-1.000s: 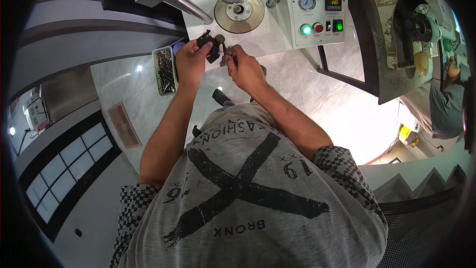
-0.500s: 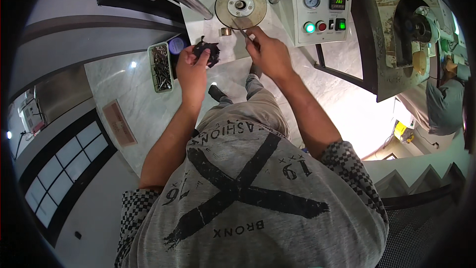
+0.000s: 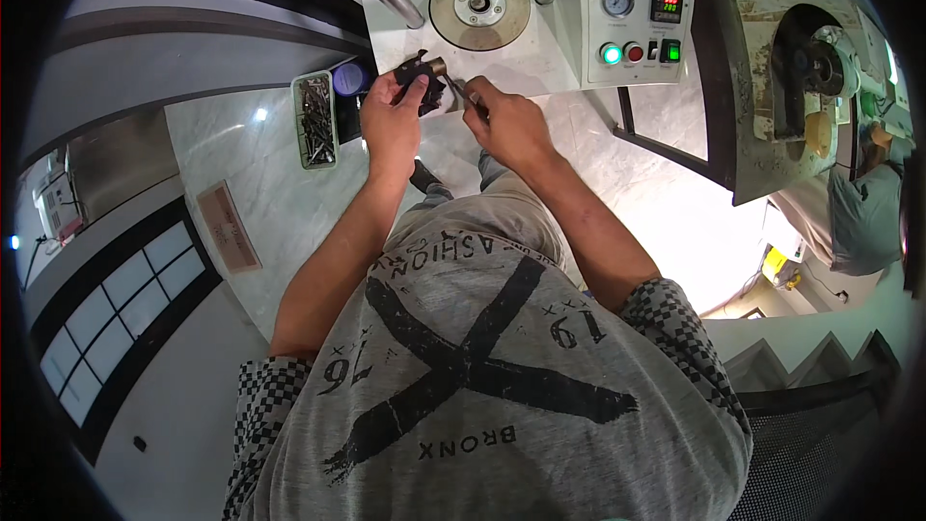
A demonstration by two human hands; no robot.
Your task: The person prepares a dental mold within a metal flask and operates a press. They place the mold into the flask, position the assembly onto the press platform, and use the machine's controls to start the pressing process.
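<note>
The metal plug [image 3: 438, 67] is our side of the round plate [image 3: 479, 37], nearer our left hand [image 3: 393, 127], which pinches a black rag [image 3: 434, 97]; our right hand [image 3: 513, 127] clasps a thin tool [image 3: 452, 87] slanting plugward.

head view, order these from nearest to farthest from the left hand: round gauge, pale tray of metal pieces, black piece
1. black piece: held in the left hand
2. pale tray of metal pieces: to the hand's left
3. round gauge: far to its right, on the white panel
</note>
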